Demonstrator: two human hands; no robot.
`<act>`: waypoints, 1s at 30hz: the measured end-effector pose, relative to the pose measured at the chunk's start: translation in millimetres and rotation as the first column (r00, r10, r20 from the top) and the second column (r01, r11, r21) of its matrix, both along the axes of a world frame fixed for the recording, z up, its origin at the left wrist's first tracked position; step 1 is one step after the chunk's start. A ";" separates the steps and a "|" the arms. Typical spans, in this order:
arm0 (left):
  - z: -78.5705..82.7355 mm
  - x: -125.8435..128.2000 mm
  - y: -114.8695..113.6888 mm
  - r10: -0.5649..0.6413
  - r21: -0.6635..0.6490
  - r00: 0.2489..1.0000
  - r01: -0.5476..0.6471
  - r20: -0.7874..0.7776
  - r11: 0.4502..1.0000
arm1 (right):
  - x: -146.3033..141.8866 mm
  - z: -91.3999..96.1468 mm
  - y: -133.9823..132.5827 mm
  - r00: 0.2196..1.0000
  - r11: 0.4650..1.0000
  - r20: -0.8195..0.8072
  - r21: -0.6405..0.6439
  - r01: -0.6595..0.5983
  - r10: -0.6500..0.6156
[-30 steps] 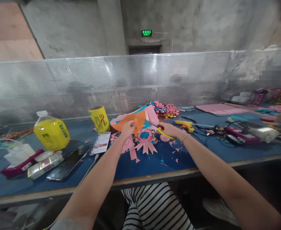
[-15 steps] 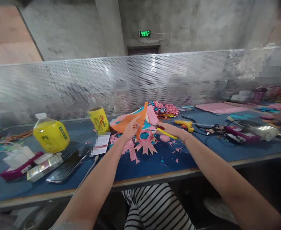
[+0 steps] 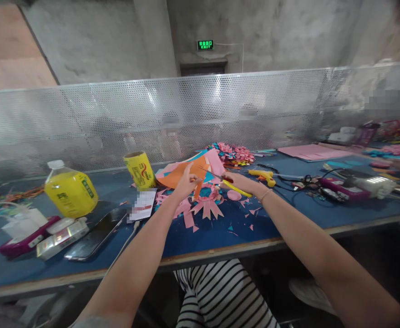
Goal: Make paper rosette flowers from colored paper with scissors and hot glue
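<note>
My left hand (image 3: 186, 183) pinches a narrow orange paper strip (image 3: 197, 190), with one finger pointing up. In my right hand (image 3: 238, 181) are scissors (image 3: 216, 176), their thin blades pointing left toward the strip. A yellow handle-like length (image 3: 237, 188) shows below that hand; whether it belongs to the scissors I cannot tell. Behind the left hand lies a large orange sheet (image 3: 175, 174) on other coloured sheets. Below both hands sits a pink and blue paper rosette (image 3: 208, 207) with notched tails, among pink scraps (image 3: 185, 208).
A yellow roll (image 3: 140, 169), a jug of yellow liquid (image 3: 70, 191) and phones (image 3: 93, 238) stand or lie to the left. Rightward are a yellow glue gun (image 3: 264, 176), cables and pink sheets (image 3: 314, 152). A perforated metal screen (image 3: 118, 114) runs behind the table.
The orange strip, which rose high above my left hand, now shows only as a short piece near the fingers. My right hand and the scissors have hardly shifted.
</note>
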State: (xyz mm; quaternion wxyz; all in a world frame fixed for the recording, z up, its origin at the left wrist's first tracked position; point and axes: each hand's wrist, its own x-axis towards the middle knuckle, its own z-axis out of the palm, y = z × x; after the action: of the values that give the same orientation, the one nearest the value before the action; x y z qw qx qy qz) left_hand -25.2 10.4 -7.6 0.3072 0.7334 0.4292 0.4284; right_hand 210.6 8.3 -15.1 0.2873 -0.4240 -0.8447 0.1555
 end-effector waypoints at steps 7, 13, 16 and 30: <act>3.7 5.5 -6.2 -0.006 0.053 1.000 0.007 -0.005 0.999 | -1.7 2.8 -3.4 1.000 1.000 0.011 -0.001 0.006 -0.006; 7.5 8.9 -11.8 0.011 -0.007 1.000 -0.011 -0.003 1.000 | -2.6 4.2 -2.2 0.999 1.000 0.036 0.016 0.014 -0.015; 7.8 8.8 -11.9 0.005 -0.016 1.000 -0.004 0.008 1.000 | -3.1 4.3 -2.0 0.999 0.999 0.036 0.031 0.023 -0.024; 3.7 6.4 -5.4 0.026 0.026 0.999 -0.025 -0.040 0.999 | -3.8 16.9 -15.7 0.949 0.979 0.271 0.161 0.123 -0.164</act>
State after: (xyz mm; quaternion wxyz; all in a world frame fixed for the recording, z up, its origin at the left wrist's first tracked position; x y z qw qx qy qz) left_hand -18.9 5.0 -3.9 0.2836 0.7402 0.4391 0.4228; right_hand 206.8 -7.4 1.8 0.2036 -0.4806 -0.8529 0.0114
